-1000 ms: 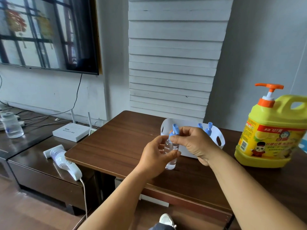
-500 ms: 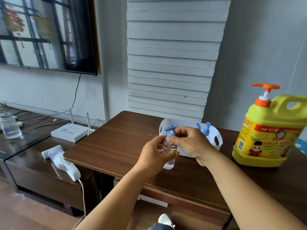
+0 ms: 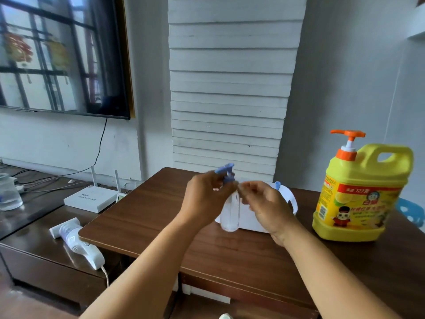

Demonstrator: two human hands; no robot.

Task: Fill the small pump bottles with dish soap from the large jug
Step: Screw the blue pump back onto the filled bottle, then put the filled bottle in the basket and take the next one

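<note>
A small clear pump bottle [image 3: 230, 214] with a blue pump top [image 3: 226, 172] is upright over the brown table [image 3: 149, 217], in front of a white basket [image 3: 288, 203]. My left hand [image 3: 207, 199] pinches the blue collar under the pump head. My right hand [image 3: 262, 203] has its fingers curled at the bottle's neck; motion blur hides the exact grip. Another blue pump [image 3: 277, 185] sticks up from the basket. The large yellow soap jug [image 3: 358, 199] with an orange pump stands at the right, untouched.
A low dark cabinet at the left carries a white router [image 3: 89, 199], a white handheld device [image 3: 78, 245] with a cable, and a glass jar [image 3: 8, 194]. A TV [image 3: 62, 54] hangs on the wall. A blue stool [image 3: 411, 210] shows behind the jug.
My left hand has gone up from the bottle's body to the pump collar. My right hand has slipped off the pump to the neck. The view has shifted slightly.
</note>
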